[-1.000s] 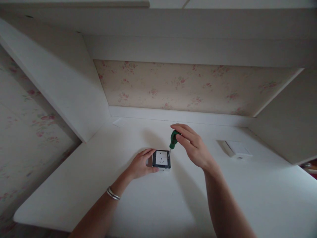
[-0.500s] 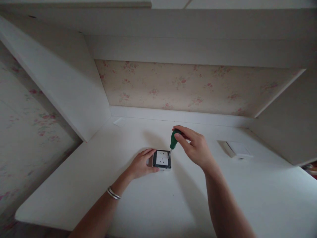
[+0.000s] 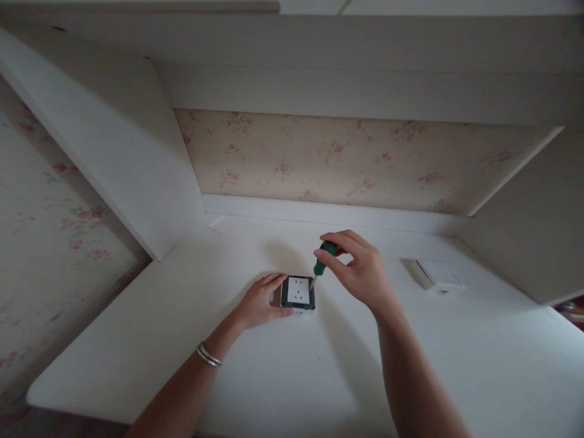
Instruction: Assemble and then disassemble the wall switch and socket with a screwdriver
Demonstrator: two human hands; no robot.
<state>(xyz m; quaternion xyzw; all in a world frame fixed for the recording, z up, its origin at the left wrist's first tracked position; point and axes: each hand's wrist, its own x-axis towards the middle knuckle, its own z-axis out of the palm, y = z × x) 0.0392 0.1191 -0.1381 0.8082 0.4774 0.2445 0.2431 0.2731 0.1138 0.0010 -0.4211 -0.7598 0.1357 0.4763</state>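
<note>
The right hand [image 3: 360,267] now pinches the screwdriver [image 3: 319,267] further round, apparently mid-turn, while the left hand [image 3: 259,304] clasps the socket [image 3: 298,291].

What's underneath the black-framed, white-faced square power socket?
A strip of white box shows below the socket, with the smooth white tabletop around it. The left hand covers part of the near side with its thumb. The box's inside and the tabletop directly beneath are hidden.

Floral wallpaper [image 3: 314,158] shows between a white desktop [image 3: 137,347] and overhead cabinet [image 3: 319,42].
</note>
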